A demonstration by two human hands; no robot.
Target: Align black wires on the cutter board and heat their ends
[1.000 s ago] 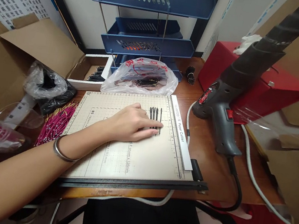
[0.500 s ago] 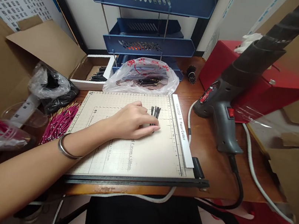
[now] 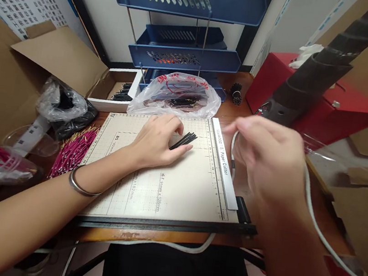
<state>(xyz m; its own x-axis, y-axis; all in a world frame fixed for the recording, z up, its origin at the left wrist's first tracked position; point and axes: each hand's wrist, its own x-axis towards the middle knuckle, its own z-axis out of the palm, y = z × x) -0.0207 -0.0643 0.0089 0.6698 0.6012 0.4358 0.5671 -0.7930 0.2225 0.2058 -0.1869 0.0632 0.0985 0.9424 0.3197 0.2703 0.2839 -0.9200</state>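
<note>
My left hand (image 3: 160,140) rests on the paper cutter's cream gridded board (image 3: 183,188), wearing a metal bangle at the wrist. Between its thumb and curled fingers lies a small bundle of short thin black wire-like pieces (image 3: 184,141), slanting up to the right; their lower ends are hidden by the hand. My right hand (image 3: 267,159), smeared by motion, is just right of the cutter's white edge strip (image 3: 224,165), in front of the grey heat gun (image 3: 301,91). Its fingers look bent, but whether they hold anything is unclear.
Magenta wires with gold tips (image 3: 74,151) lie left of the board. Behind it are a clear plastic bag (image 3: 205,106) of black wires, an open box (image 3: 106,104) and blue tray shelves (image 3: 185,59). A red box (image 3: 357,113) and white cable (image 3: 313,222) are at right.
My right hand has come into view at the right, covering the heat gun's handle. The black pieces under my left hand have turned from upright to slanting right, and its thumb and fingers have parted somewhat.
</note>
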